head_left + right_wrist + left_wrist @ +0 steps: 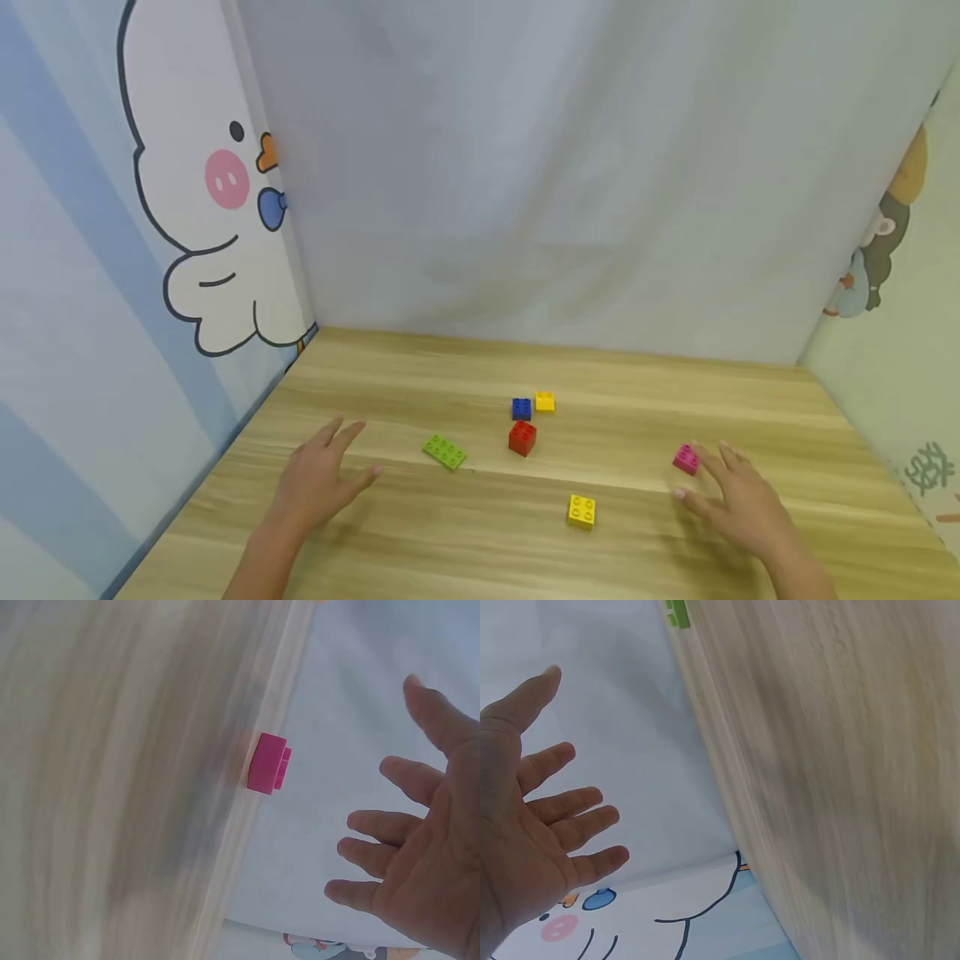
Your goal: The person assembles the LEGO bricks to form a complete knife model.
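My left hand (pixel 318 477) hovers over the left side of the table, fingers spread and nothing in them. To its right lies a flat lime-green building brick (pixel 445 452), whose end also shows at the top of the left wrist view. Over the right side is my right hand (pixel 738 500), fingers apart and holding nothing. A pink brick (pixel 686 459) lies by its fingertips in the head view; the right wrist view shows this pink brick (pixel 267 763) on the table, apart from the hand.
Mid-table, a red brick (pixel 522 437) stands just in front of a blue brick (pixel 521 408) and a small yellow brick (pixel 544 402). Nearer the front is another yellow brick (pixel 581 512). A grey-white curtain (pixel 525 183) closes off the back, with printed panels at both sides.
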Tool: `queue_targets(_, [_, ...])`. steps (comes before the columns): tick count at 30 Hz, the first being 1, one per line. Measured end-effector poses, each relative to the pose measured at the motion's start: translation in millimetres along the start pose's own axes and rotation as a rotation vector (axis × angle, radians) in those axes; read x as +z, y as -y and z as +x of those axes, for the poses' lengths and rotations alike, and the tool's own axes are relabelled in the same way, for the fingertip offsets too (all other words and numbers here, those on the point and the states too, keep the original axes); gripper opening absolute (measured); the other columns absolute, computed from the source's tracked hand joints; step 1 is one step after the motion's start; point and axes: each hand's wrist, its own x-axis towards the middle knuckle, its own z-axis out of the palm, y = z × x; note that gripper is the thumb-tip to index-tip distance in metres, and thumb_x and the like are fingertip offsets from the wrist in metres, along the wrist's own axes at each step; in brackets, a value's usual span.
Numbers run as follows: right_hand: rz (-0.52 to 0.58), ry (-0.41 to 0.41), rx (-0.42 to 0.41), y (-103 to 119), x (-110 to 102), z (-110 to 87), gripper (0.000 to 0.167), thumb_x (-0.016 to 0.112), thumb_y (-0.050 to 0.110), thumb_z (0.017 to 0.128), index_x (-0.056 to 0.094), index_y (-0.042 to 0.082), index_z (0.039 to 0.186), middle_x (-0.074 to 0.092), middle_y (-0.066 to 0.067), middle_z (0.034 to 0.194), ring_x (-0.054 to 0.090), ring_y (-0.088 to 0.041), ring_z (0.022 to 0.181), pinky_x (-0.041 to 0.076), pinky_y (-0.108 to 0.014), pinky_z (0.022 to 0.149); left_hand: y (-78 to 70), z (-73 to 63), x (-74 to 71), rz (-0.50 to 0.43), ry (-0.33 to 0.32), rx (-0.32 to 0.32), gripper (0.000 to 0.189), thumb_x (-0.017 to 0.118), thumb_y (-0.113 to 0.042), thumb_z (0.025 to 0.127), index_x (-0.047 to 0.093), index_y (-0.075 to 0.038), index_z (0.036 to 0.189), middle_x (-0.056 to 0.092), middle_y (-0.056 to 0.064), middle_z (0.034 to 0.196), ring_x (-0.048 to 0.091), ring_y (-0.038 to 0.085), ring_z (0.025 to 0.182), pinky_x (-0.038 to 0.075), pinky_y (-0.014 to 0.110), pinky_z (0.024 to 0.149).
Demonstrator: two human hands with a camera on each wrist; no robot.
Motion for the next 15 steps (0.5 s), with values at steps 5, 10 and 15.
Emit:
queue_targets(5, [0.082,-0.001,-0.005,2,-4,2.2,0.070,0.067,0.037,0.084,0.043,-0.008,0.132,0.031,-0.044,0.130,0.031,-0.063,0.113,0.028,-0.073,0.082,-2.8,3.3,0.4,-0.074,0.058,-0.041,0.060,0.073,-0.035,0.079,0.054,-0.003,0.127,0.047,0.029,0.128,0.048,0.047,0.111,0.038,0.061,0.087])
queue_targets(10, [0.118,-0.004,-0.018,5,-5,5.8,0.069,0.069,0.034,0.084,0.043,-0.009,0.131,0.033,-0.043,0.129,0.033,-0.062,0.112,0.029,-0.072,0.083,-4.4,4.8,0.7,-0.145,0.097,-0.063,0.059,0.073,-0.031,0.079,0.054,-0.002,0.127,0.048,0.027,0.127,0.045,0.046,0.114,0.036,0.058,0.092])
queue_targets(15, [0.150,0.006,-0.029,12,-4,13.3,0.069,0.070,0.033,0.083,0.042,-0.008,0.132,0.038,-0.039,0.128,0.035,-0.059,0.113,0.030,-0.070,0.086,-5.8,7.8,-4.3,-0.219,0.149,-0.090,0.059,0.074,-0.028,0.079,0.054,0.000,0.126,0.052,0.025,0.125,0.045,0.044,0.115,0.035,0.056,0.095])
